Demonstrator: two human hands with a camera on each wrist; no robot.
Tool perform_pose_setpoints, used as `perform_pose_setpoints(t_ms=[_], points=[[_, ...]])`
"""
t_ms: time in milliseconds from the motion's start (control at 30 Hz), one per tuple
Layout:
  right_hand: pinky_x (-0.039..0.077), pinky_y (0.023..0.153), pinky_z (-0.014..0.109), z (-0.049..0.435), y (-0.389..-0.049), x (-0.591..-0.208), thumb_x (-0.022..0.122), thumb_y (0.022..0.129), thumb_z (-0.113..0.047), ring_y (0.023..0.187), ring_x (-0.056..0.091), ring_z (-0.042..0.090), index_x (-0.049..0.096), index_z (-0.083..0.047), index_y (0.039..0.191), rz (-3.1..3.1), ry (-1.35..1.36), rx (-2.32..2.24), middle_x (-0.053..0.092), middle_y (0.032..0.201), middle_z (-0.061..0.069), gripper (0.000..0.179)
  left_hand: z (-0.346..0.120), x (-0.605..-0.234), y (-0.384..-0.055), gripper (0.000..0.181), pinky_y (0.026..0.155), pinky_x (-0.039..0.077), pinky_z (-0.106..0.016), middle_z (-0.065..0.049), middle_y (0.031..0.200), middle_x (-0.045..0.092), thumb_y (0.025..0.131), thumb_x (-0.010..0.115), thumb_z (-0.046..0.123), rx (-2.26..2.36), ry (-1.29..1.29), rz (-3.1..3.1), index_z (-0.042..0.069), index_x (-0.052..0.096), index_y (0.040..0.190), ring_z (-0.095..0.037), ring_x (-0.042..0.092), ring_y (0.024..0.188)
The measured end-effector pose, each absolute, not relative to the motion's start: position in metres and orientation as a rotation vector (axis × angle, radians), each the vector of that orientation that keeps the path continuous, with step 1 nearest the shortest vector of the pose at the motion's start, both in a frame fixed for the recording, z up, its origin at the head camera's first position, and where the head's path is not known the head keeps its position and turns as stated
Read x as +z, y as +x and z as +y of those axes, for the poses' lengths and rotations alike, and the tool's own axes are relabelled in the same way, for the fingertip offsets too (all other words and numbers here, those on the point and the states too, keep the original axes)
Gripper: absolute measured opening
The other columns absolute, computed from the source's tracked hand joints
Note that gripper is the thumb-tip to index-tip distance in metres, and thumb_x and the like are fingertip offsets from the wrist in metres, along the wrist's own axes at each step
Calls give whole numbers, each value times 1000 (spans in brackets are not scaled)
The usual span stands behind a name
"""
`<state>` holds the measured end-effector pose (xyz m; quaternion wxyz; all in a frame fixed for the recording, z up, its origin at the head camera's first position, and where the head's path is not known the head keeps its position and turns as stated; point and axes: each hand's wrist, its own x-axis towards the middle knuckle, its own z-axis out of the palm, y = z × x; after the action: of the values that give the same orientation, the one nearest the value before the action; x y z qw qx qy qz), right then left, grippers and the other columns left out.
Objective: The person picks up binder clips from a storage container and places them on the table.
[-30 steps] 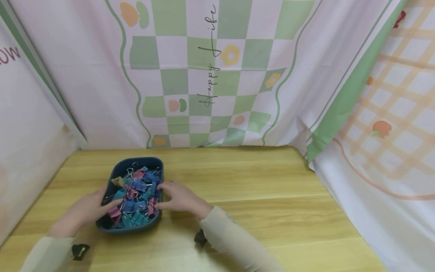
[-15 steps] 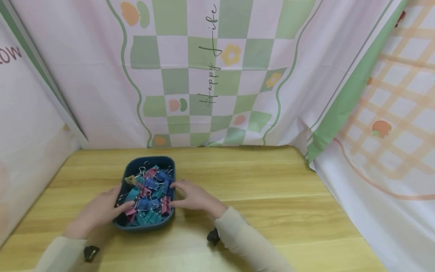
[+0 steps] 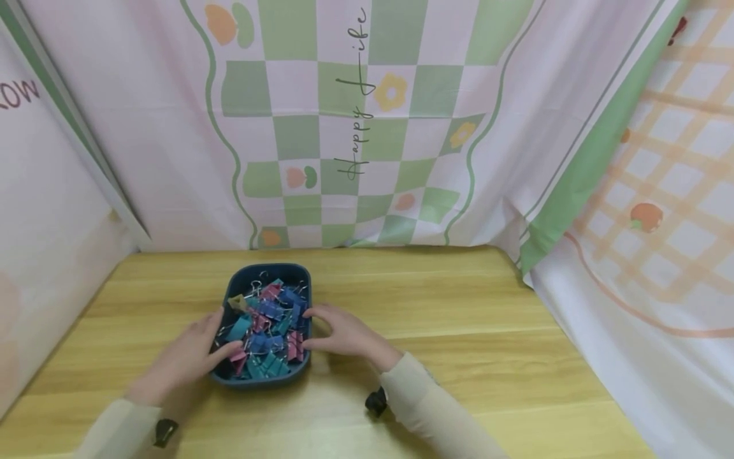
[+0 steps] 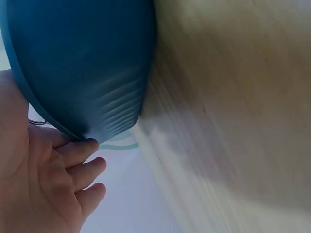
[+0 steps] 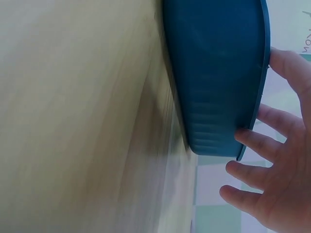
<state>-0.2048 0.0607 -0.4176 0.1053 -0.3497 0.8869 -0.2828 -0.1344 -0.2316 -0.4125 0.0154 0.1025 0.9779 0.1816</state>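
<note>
- The left hand [image 3: 192,354] lies against the 9 o'clock side of a dark blue tray [image 3: 269,271], fingers nearly straight and spread, with the thumb reaching over the rim toward the clips.
- In the left wrist view the fingertips [image 4: 80,148] of that hand [image 4: 39,179] touch the tray's [image 4: 82,63] rim from outside; they are not curled round it.
- The right hand [image 3: 346,331] flanks the tray at 3 o'clock, fingers loosely extended, the index finger and thumb touching its rim.
- The right wrist view shows that hand [image 5: 284,170] with fingers [image 5: 252,143] parted and resting on the edge of the tray [image 5: 218,73], pinching nothing.
- The tray sits flat on the wooden counter [image 3: 459,331], left of the middle of the view, between the two hands.
- It is heaped with binder clips [image 3: 265,328] in blue, teal and pink, their wire handles sticking up.
- Both forearms wear pale beige sleeves [image 3: 430,408]; a small black device [image 3: 375,403] sits at the right wrist and another [image 3: 165,431] at the left.
- At 12 o'clock behind the counter hangs a cloth [image 3: 355,121] with green and white checks, flowers and the script "Happy life".
- At 3 o'clock hangs a cloth [image 3: 676,191] with an orange lattice.
</note>
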Motion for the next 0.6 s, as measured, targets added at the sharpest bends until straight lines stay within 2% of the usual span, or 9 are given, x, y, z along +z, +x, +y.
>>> perform_pose_setpoints(t_ms=[233, 467, 600], points=[[31, 103, 42, 65, -204, -416, 62, 83, -50, 127, 37, 23, 49, -18, 131, 2603, -1040, -855, 41, 140, 7, 59, -232, -416, -134, 80, 103, 15, -59, -33, 141, 22, 95, 40, 50, 552, 398, 3073, -14, 21, 139, -49, 22, 128], [32, 103, 38, 64, -205, -416, 62, 83, -50, 127, 38, 21, 43, -18, 138, 2601, -1027, -856, 41, 140, 3, 66, -233, -422, -134, 78, 104, 12, -59, -31, 144, 19, 96, 36, 49, 510, 397, 3099, -13, 20, 139, -48, 17, 130], [32, 102, 40, 63, -206, -412, 63, 82, -50, 127, 37, 22, 40, -18, 140, 2591, -967, -909, 40, 141, 2, 70, -233, -423, -134, 77, 104, 12, -58, -30, 144, 19, 96, 36, 49, 503, 391, 3106, -13, 20, 140, -48, 17, 130]])
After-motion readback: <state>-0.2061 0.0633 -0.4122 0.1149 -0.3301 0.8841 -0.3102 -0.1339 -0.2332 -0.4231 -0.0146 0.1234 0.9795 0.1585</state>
